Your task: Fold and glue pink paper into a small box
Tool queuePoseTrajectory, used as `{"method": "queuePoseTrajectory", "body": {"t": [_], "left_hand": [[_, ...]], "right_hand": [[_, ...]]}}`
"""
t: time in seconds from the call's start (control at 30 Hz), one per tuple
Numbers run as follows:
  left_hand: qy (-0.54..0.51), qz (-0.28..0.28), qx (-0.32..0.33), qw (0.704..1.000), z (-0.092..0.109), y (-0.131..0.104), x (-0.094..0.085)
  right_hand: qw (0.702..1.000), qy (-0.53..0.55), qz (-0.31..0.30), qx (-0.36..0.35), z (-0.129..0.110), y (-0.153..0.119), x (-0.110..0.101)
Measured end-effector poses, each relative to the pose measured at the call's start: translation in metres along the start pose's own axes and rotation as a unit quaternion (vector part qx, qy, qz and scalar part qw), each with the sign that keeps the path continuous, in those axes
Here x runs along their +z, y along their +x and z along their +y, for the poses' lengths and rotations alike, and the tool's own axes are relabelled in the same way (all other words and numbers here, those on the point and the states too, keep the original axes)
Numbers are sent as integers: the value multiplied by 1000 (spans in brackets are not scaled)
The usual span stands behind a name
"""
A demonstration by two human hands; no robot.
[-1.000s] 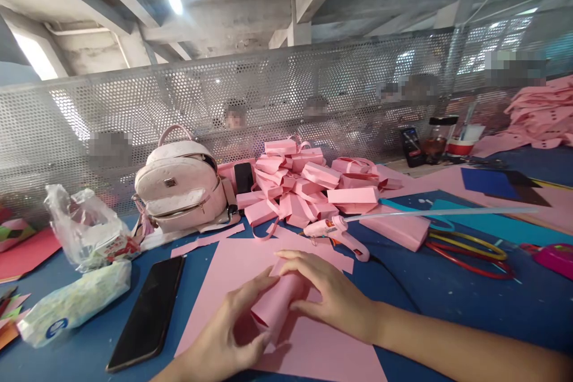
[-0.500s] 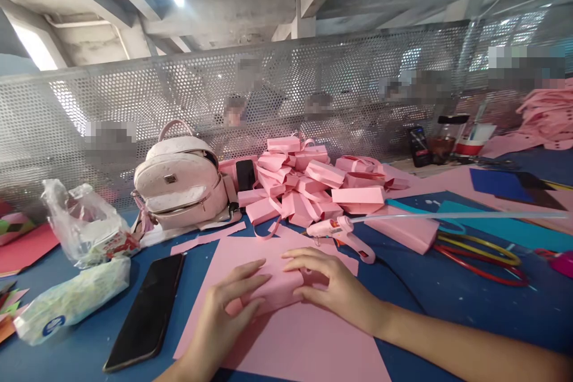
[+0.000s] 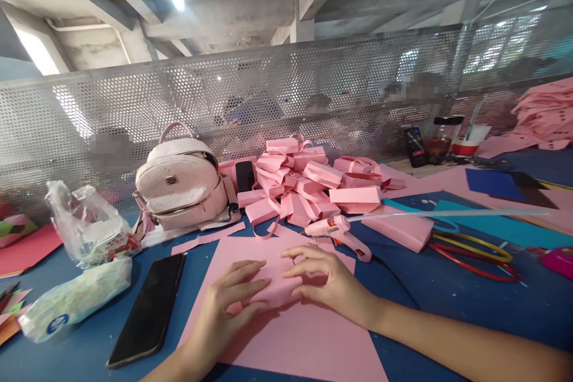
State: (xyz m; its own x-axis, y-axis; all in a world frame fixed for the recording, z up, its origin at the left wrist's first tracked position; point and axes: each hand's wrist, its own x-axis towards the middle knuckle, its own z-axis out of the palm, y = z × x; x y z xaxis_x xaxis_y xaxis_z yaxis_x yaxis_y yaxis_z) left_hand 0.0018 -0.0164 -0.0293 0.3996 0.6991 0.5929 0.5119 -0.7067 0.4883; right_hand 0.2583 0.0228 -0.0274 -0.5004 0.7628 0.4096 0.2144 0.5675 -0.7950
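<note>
A small folded pink paper box [image 3: 278,286] lies over a large pink paper sheet [image 3: 304,340]. My left hand [image 3: 228,298] grips its left end, fingers on top and thumb along the near side. The right end is held by my right hand [image 3: 329,280], with fingers curved over it and the thumb at the near edge. Parts of the box are hidden under my fingers. Just beyond my right hand rests a pink glue gun [image 3: 340,234] with a long clear glue stick in its back. Behind it rises a pile of pink paper boxes [image 3: 308,182].
Left of the sheet lie a black phone [image 3: 147,310], a tissue pack [image 3: 80,298] and a plastic bag [image 3: 85,227]. A pale pink backpack [image 3: 183,185] stands behind. Yellow and red cords [image 3: 474,256] and teal paper [image 3: 501,227] lie to the right. A perforated metal screen [image 3: 188,89] runs along the back.
Both hands keep hold of the box, which appears slightly tilted compared with before. The whole view has shifted a little; the surrounding things stay in place.
</note>
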Motion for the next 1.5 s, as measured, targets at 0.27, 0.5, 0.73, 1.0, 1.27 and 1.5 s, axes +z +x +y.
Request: {"method": "queuePoseTrajectory", "body": {"t": [0.27,0.5,0.73,1.0,1.27,1.5], "left_hand": [[-6,-25,-8,1000,2,-1,-2],[-28,-5,-37,999,5,0,0],[-49,27,-123,991,11,4,0],[-55,23,-104,993,9,3,-1],[-92,12,-131,987,9,3,-1],[-119,-13,-146,982,10,6,-1]], "right_hand": [[998,-41,4,-41,-4,0,-1],[993,-95,14,-65,-9,-1,1],[991,-110,20,-73,-14,0,1],[990,-112,19,-84,-13,-1,0],[986,-123,29,-112,-12,0,2],[990,-110,16,-87,-16,-2,4]]}}
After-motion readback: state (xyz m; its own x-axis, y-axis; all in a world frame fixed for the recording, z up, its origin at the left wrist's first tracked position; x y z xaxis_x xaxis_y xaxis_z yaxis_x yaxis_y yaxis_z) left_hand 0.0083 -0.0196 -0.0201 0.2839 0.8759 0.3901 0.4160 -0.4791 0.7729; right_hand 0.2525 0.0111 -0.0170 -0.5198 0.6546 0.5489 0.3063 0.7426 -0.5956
